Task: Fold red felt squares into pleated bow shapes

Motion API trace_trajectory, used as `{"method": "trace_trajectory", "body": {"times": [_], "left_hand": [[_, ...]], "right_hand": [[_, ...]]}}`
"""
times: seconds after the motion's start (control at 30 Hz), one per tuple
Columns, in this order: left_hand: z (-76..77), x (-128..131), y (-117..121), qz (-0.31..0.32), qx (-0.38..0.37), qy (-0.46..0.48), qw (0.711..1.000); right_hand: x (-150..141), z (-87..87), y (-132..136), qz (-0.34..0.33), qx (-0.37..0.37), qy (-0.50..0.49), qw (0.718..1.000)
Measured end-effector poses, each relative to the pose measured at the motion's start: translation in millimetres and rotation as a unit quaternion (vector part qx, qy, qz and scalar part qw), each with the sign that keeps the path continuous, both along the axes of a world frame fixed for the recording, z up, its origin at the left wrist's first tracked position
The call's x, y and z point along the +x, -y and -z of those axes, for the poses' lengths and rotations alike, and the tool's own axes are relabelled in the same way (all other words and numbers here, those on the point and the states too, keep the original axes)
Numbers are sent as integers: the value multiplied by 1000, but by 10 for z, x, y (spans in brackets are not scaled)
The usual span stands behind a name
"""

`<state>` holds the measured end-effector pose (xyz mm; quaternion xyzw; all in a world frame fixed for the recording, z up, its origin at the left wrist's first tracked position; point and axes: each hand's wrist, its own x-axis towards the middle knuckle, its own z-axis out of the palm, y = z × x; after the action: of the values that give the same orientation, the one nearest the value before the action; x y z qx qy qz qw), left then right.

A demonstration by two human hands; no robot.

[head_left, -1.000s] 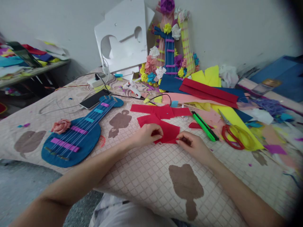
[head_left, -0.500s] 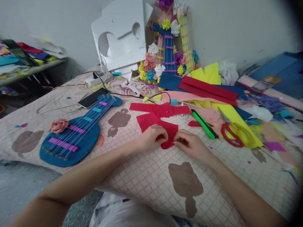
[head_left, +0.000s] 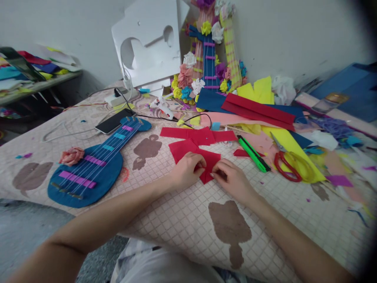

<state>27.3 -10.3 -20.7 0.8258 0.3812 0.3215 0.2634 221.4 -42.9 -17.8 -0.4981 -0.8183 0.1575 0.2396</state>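
Both hands work at a piece of red crepe paper point(head_left: 209, 160) over the checked tablecloth. My left hand point(head_left: 190, 169) has its thumb and fingers closed on the paper's left side. On the right side, my right hand point(head_left: 230, 175) pinches the paper's edge between thumb and fingertips. Between the hands, the near end of the paper comes to a point. Just beyond lie other red pieces point(head_left: 203, 136), partly overlapping. To the right of my right hand is a green utility knife point(head_left: 253, 154), with red-handled scissors point(head_left: 287, 167) farther right.
A blue toy guitar point(head_left: 88, 173) with a pink paper rose lies at left, beside a black phone point(head_left: 113, 121). A white glue gun point(head_left: 161, 107) and its cord lie behind. Flower-decorated guitars point(head_left: 209, 63) lean on the wall; coloured paper scraps cover the right side.
The near end of the red paper has gone from a rounded curl to a pointed fold. My hands have shifted only slightly.
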Motion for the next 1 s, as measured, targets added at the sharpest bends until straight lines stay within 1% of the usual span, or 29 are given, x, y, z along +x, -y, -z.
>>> {"method": "trace_trajectory", "body": {"times": [0.13,0.37,0.47,0.6,0.77,1.0], "left_hand": [[-7,-8,-7,7,-4,-2,1000],[-70,-72,-37,22,-29,0,999],[-78,-66,-38,21,-22,-10,999],[-48,-40,-27,16,-3,-24,1000],[5,-13,-18,4,7,-12,1000],[23,15,6,-11,21,-18,1000]], "right_hand": [[-17,14,19,0,32,23,999],[-20,15,0,0,10,-16,1000],[-21,17,-8,3,5,-21,1000],[-36,33,-11,7,7,-20,1000],[-56,49,-17,16,19,-2,1000],[-65,30,-12,27,7,1,1000]]}}
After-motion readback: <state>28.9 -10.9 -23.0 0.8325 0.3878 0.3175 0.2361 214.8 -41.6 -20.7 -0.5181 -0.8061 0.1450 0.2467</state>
